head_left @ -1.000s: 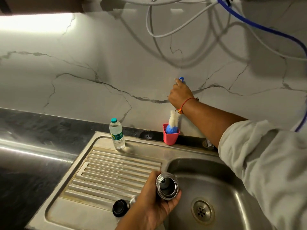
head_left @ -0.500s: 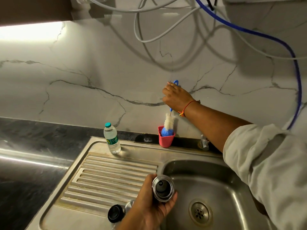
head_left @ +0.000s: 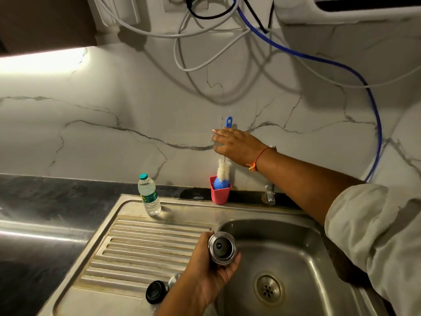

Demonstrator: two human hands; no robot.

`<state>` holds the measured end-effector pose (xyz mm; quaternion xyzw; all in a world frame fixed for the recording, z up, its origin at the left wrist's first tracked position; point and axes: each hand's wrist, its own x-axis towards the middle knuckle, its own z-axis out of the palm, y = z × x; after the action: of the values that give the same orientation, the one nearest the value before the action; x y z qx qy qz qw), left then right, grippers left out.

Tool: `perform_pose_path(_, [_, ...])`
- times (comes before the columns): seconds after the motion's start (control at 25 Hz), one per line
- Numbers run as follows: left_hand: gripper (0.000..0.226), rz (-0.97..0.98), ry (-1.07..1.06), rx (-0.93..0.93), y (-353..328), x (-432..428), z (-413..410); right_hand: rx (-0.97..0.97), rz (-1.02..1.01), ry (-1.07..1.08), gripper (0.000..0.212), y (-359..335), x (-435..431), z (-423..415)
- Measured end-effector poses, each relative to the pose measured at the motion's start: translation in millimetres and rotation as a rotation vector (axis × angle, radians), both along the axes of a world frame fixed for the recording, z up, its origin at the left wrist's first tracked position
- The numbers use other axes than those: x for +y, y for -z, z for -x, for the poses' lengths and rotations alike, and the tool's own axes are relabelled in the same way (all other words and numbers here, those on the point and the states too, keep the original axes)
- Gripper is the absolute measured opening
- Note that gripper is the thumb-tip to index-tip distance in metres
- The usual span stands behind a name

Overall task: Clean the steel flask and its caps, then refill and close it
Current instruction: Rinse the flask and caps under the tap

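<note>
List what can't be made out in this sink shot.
Head view only:
- Flask inside: dark, contents unclear; left hand covers its body.
- Steel cap: mostly behind the left wrist.
- Brush handle: middle behind the right hand, whose fingers are blurred, so the grip is unclear.
- Tap: top hidden by the right forearm.
- Bottle label: too small to read.

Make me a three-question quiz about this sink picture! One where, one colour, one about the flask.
1. Where does the clear plastic water bottle stand? A) in the basin B) on the steel sink top behind the ridges C) on the counter
2. What colour is the plastic cup holding the fluffy brush? A) pink B) green C) yellow
3. The round steel flask is: A) capped B) open C) upside down
Answers: B, it stands behind the ridges; A, plainly pink; B, the left hand holds it, mouth uncapped.
</note>
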<state>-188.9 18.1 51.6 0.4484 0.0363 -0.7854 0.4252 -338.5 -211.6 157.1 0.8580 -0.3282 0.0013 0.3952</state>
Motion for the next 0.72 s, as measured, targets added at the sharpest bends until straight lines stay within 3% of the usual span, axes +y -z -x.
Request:
perform_pose_path(0.16, [0.039, 0.019, 0.01, 0.008, 3.0, 1.9, 6.2, -0.056, -0.127, -0.031, 0.046, 1.8, 43.9, 7.3])
perform_pose_path(0.28, [0.041, 0.037, 0.026, -0.008, 6.5, 6.5, 13.6, -0.171, -0.298, -0.084, 0.041, 7.9, 88.7, 15.1])
perform_pose_path(0.48, [0.043, 0.055, 0.091, -0.039, 14.7, 6.3, 31.2, -0.768, -0.85, 0.101, 0.033, 44.2, 183.2, 42.8])
perform_pose_path(0.6, [0.044, 0.058, 0.176, -0.064, 14.9, 7.5, 50.5, -1.004, -1.047, 0.169, 0.053, 86.5, 226.8, 74.4])
perform_pose_path(0.72, [0.043, 0.06, 0.32, -0.134, 12.7, 6.9, 73.9, -1.161, -1.176, 0.106, 0.068, 124.1, 248.7, 101.4])
